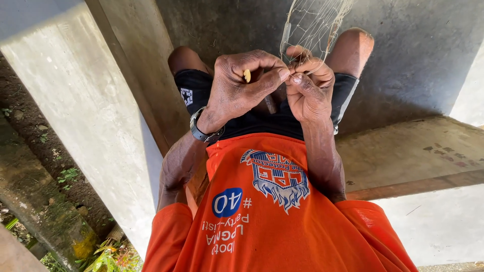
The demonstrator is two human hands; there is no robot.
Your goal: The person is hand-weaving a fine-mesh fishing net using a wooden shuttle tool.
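Where the fingertips of both hands meet, a thin strand of pale fishing net [313, 22] is pinched between them. The left hand [237, 85] is curled tight, thumb pressed against forefinger on the mesh, and a small yellowish netting needle [247, 75] pokes out between its fingers. The right hand [310, 88] is closed narrow as well, its fingertips nipping the same bit of twine just beside the left thumb. From that pinch the net rises away to the top edge of the view, stretched taut over the grey concrete floor [418, 60]. A dark wristwatch [201, 128] circles the left wrist. Beneath the hands lie black shorts [194, 88] and two bare knees, with an orange shirt [272, 211] filling the near foreground. A pale concrete ledge [80, 111] runs along the left, with soil and green weeds [65, 176] beyond it. The hands themselves hide the knot being worked.
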